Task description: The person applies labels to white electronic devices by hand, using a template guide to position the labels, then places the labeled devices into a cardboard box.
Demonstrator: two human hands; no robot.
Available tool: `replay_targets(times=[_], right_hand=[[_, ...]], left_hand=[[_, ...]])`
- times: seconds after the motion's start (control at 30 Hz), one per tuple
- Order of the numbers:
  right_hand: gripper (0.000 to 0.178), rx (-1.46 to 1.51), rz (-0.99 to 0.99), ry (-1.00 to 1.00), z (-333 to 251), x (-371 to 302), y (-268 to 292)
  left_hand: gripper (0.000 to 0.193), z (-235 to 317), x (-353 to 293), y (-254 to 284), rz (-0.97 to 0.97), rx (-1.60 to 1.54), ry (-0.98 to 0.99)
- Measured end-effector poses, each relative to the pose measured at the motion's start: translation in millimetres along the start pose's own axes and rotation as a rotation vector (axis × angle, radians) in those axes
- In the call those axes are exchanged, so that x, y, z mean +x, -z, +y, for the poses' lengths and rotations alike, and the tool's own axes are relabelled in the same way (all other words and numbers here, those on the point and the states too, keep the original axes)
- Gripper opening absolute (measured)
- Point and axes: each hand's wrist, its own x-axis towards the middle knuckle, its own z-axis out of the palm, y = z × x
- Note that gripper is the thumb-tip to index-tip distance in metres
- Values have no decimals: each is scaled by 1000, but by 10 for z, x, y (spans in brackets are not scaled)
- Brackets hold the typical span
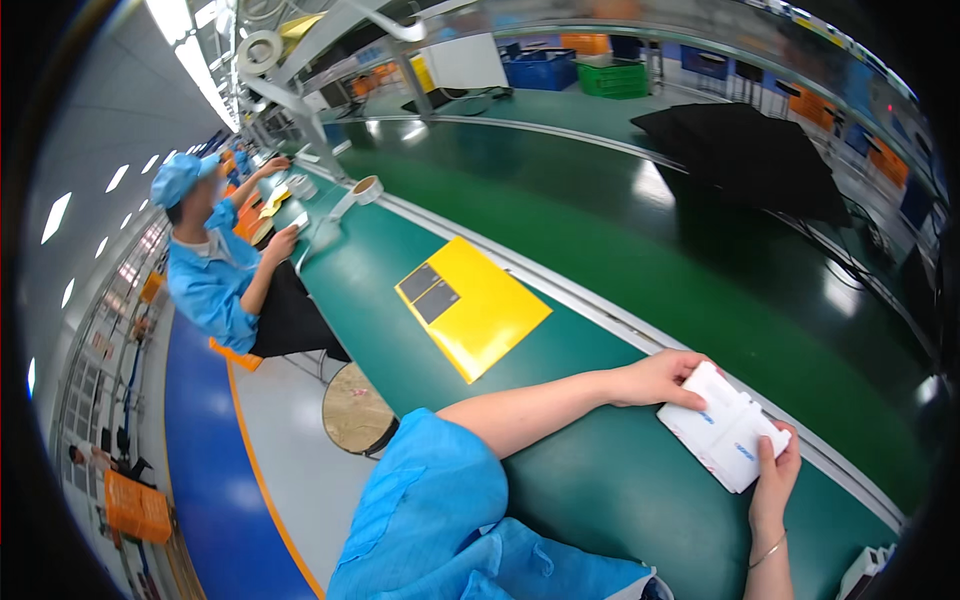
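Note:
Two flat white rectangular pieces (722,425), edge to edge or joined, lie at the table's belt side, with small blue print on their faces. I cannot make out what kind of thing they are. My left hand (665,380) grips their far left corner, thumb on top. At the near right end my right hand (778,462) holds them, its thumb on the upper face and its other fingers mostly hidden. To the left, a yellow sheet (490,318) with dark grey rectangles (428,293) lies on the green tabletop (590,480).
A green conveyor belt (560,210) runs beyond a metal rail. A black sheet-like object (745,150) lies across its far side. A tape roll (367,190) stands farther left, near a co-worker (215,260) in blue. White parts (865,572) sit at lower right; a stool (355,408) stands below.

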Motion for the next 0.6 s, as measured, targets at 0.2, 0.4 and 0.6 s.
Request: replay_targets(times=[0.2, 0.4, 0.6], right_hand=[[18, -33, -1, -6, 11, -54, -38], [17, -48, 23, -2, 28, -87, -36], [17, -46, 13, 5, 14, -88, -54]], left_hand=[[50, -21, -85, -17, -42, 6, -49], [50, -15, -99, -37, -45, 51, -62], [48, -17, -102, -36, -53, 53, -81]])
